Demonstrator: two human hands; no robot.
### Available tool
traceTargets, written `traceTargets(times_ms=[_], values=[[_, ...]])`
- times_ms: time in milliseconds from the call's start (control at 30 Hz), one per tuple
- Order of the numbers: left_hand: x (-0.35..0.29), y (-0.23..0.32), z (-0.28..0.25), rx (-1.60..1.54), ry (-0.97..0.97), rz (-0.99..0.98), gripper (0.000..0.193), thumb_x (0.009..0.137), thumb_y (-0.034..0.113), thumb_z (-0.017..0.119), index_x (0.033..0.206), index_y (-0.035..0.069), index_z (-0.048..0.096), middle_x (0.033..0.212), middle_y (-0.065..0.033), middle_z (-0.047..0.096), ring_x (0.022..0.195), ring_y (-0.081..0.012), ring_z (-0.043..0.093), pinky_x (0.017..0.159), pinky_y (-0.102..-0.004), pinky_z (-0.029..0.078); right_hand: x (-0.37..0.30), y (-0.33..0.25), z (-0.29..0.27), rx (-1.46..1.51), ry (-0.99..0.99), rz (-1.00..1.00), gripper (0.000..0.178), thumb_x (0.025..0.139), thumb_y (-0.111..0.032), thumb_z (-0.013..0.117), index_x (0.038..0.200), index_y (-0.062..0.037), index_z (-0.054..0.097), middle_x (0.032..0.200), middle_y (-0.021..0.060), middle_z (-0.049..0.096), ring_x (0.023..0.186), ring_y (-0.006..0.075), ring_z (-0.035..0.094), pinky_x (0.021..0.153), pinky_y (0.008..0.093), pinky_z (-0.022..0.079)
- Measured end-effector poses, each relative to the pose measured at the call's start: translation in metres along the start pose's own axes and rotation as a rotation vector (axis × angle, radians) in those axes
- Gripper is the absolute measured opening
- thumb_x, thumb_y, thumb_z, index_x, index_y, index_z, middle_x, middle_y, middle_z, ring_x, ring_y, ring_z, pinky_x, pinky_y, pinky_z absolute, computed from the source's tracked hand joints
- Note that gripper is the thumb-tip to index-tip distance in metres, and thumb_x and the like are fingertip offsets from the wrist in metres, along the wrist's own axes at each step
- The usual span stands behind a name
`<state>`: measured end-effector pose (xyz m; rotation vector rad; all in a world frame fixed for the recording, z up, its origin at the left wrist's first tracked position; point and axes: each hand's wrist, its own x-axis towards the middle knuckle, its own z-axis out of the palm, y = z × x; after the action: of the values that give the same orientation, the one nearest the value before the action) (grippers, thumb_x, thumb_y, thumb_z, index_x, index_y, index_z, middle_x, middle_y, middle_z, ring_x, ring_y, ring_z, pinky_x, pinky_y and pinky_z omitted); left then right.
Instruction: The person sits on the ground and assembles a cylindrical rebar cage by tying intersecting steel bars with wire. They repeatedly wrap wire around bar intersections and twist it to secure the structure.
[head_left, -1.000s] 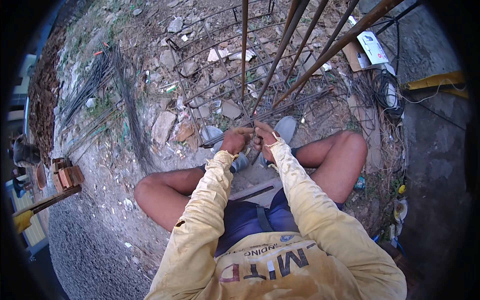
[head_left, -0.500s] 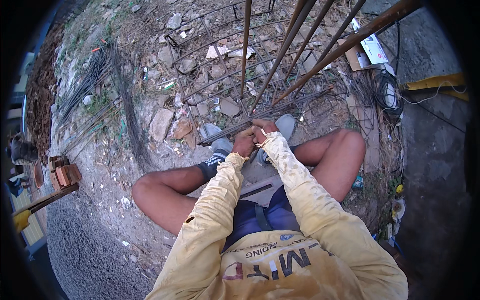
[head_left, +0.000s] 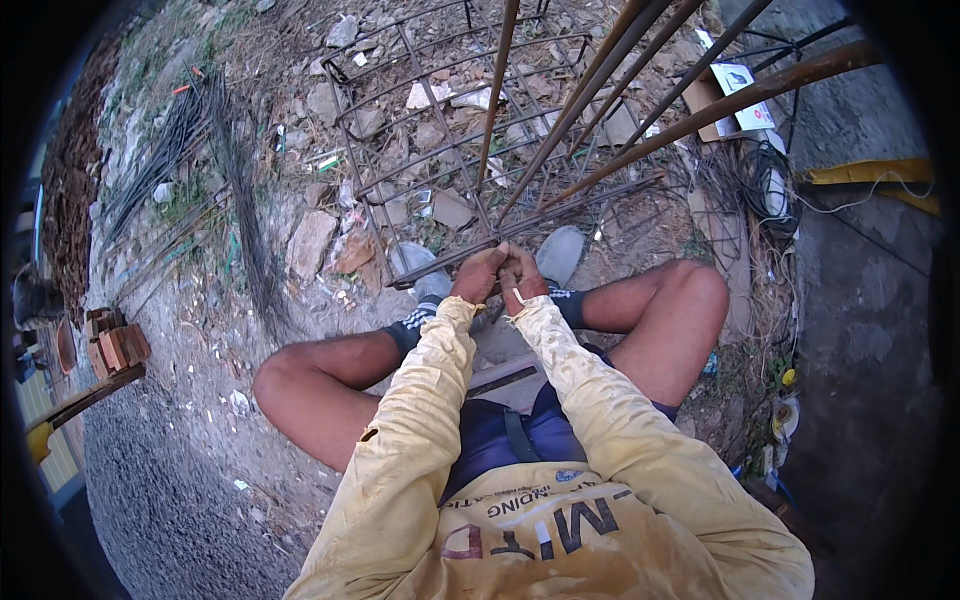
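My left hand [head_left: 478, 276] and my right hand [head_left: 522, 274] meet between my feet, close to the near bar [head_left: 440, 264] of a steel rebar grid [head_left: 405, 180]. The fingers of both hands are curled in and touch or nearly touch each other. Whatever they grip is too small or too hidden to make out. Just beyond my fingertips, several long upright rebars [head_left: 560, 135] slant up from the grid's near edge toward the upper right.
Rubble and broken stones [head_left: 312, 243] lie under and around the grid. A bundle of thin wire [head_left: 250, 215] and dark rods [head_left: 165, 155] are at left, bricks [head_left: 118, 345] and a gravel heap [head_left: 170, 480] farther left. Coiled cable [head_left: 768, 185] and a cardboard piece [head_left: 705, 105] are at right.
My right hand has drawn back from the near bar toward me and turned, its fingers now pointing up beside the left hand. The left hand has shifted slightly. The whole view has tilted a little.
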<state>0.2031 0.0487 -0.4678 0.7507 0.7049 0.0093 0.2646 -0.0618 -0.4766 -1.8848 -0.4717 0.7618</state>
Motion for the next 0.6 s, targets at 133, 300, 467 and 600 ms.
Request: traceTargets(times_ms=[133,300,467,600], values=[[0.007,-0.012,-0.005,-0.036,0.117,-0.064,0.04,0.098,0.039,0.054,0.111,0.002,0.064,0.097,-0.0054,0.067,0.082,-0.015,0.063,0.071,-0.0301,0.053,0.002,-0.011,-0.005,0.054,0.052,0.162,0.048,0.095,-0.012,0.051,0.138,-0.003,0.032,0.094,0.0138,0.069,0.08,0.0182,0.066,0.069,0.0292,0.052],[-0.005,-0.003,0.017,-0.055,0.167,-0.043,0.04,0.097,0.037,0.057,0.114,0.003,0.064,0.097,-0.0052,0.067,0.085,-0.0138,0.062,0.074,-0.0292,0.053,0.037,0.041,-0.015,-0.291,0.096,-0.015,0.036,0.097,-0.026,0.052,0.124,-0.0018,0.052,0.084,0.0153,0.069,0.069,0.0211,0.067,0.064,0.0311,0.053],[-0.015,-0.034,-0.004,0.147,0.319,0.063,0.038,0.097,0.034,0.056,0.117,0.004,0.064,0.095,-0.0022,0.066,0.082,-0.0116,0.06,0.069,-0.0229,0.049,0.037,-0.013,-0.029,-0.473,-0.104,0.128,0.036,0.095,-0.037,0.052,0.102,-0.0037,0.064,0.095,0.0216,0.067,0.095,0.0424,0.062,0.082,0.0485,0.049],[-0.044,0.018,0.029,0.289,0.282,0.114,0.035,0.096,0.027,0.055,0.117,0.001,0.065,0.094,-0.0028,0.067,0.078,-0.0118,0.06,0.068,-0.0248,0.049,0.032,-0.02,-0.037,-0.435,-0.187,0.078,0.031,0.096,-0.031,0.054,0.102,-0.0023,0.062,0.084,0.0183,0.065,0.077,0.0312,0.064,0.069,0.043,0.051]])
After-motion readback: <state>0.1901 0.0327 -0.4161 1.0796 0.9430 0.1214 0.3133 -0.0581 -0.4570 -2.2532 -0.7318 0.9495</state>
